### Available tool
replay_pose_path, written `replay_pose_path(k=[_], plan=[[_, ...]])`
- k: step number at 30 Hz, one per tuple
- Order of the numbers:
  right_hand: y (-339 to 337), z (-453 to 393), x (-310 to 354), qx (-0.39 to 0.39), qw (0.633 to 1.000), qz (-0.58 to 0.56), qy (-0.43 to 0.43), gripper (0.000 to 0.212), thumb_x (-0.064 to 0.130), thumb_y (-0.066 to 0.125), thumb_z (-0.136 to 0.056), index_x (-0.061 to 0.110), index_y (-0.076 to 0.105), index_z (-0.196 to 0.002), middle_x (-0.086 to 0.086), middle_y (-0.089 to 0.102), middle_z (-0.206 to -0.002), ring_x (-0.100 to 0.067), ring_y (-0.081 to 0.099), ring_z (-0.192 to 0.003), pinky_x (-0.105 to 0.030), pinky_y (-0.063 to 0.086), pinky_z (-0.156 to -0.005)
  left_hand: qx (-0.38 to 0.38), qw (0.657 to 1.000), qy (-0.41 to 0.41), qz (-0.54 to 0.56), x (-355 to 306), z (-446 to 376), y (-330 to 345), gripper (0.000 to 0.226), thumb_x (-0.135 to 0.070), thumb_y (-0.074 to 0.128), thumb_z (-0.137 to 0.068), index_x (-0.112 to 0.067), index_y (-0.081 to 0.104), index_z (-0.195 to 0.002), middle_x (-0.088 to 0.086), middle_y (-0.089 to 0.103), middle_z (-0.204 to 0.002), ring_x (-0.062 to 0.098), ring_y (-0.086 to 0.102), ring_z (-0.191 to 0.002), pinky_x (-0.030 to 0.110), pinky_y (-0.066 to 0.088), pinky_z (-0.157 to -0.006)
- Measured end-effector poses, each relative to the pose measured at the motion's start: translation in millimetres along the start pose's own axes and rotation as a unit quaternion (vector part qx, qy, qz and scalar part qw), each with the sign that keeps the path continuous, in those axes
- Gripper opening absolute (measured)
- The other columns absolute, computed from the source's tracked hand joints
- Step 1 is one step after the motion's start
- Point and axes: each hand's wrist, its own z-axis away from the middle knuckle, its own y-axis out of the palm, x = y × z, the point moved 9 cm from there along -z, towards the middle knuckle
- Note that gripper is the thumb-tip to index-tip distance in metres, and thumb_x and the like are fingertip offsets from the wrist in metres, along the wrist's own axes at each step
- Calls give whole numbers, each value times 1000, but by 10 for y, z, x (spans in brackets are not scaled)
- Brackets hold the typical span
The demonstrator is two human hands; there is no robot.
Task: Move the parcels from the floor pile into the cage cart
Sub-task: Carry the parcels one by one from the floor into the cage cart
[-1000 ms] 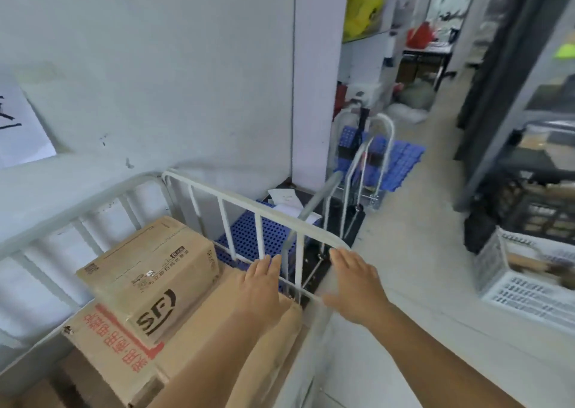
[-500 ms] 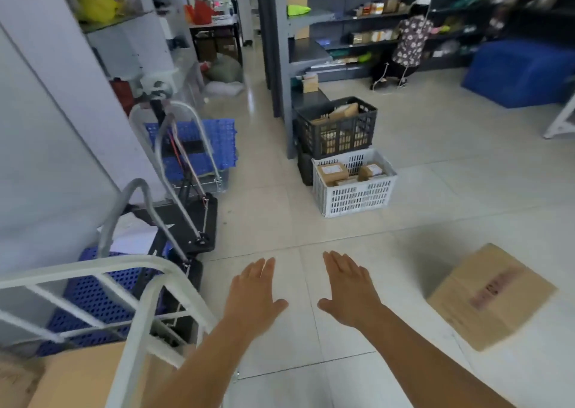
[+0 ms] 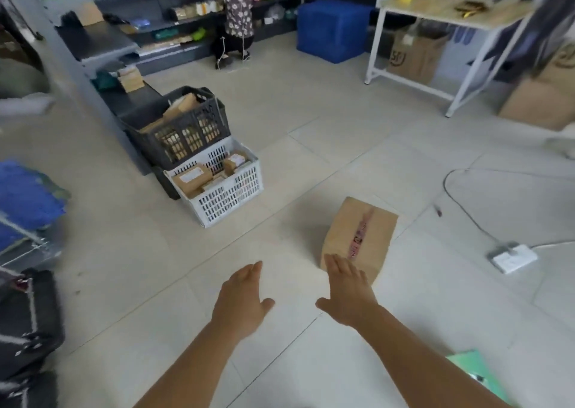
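On pale floor tiles (image 3: 311,133), cardboard parcel (image 3: 361,236).

a large dark "sf" logo is showing on the brown carton (image 3: 415,53) standing under the white table (image 3: 378,38) at the far right. red print is running along the tape of the near cardboard parcel (image 3: 361,236), too blurred to read.

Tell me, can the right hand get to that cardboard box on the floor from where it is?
Probably yes. The right hand is open and stretched toward the cardboard box, fingertips overlapping its near edge, with only bare floor tiles around it.
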Motion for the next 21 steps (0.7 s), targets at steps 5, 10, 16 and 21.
replay_pose_path(k=[5, 10, 16, 21], plan=[[-92, -133, -769, -4, 995, -38, 93, 94, 47, 61, -87, 17, 4, -156, 1, 13, -161, -20, 17, -146, -37, 24, -116, 41, 998, 48, -15, -472, -613, 179, 77, -42, 50, -96, -17, 6, -155, 3, 16, -160, 18, 16, -147, 29, 15, -116], [-168, -338, -1282, -8, 982, -77, 172, 91, 45, 64, -86, 17, 10, -154, 3, 20, -157, -19, 23, -144, -35, 27, -112, 80, 993, 84, -31, -790, -1208, 313, 75, -40, 50, -95, -16, 11, -154, 4, 24, -157, 20, 24, -143, 30, 22, -113], [-304, -850, -1622, -2, 961, -115, 250, 89, 44, 65, -87, 16, 12, -153, 1, 23, -156, -21, 26, -143, -36, 29, -111, 117, 986, 110, -32, -949, -2109, 340, 75, -40, 50, -95, -14, 12, -154, 4, 23, -158, 22, 26, -142, 33, 25, -114], [-328, -1339, -1813, -4, 943, -157, 294, 91, 44, 64, -88, 16, 9, -154, 0, 20, -159, -22, 28, -143, -35, 31, -110, 149, 982, 112, -24, -1009, -2783, 372, 75, -40, 49, -96, -15, 8, -154, 5, 21, -158, 22, 26, -142, 33, 27, -112]])
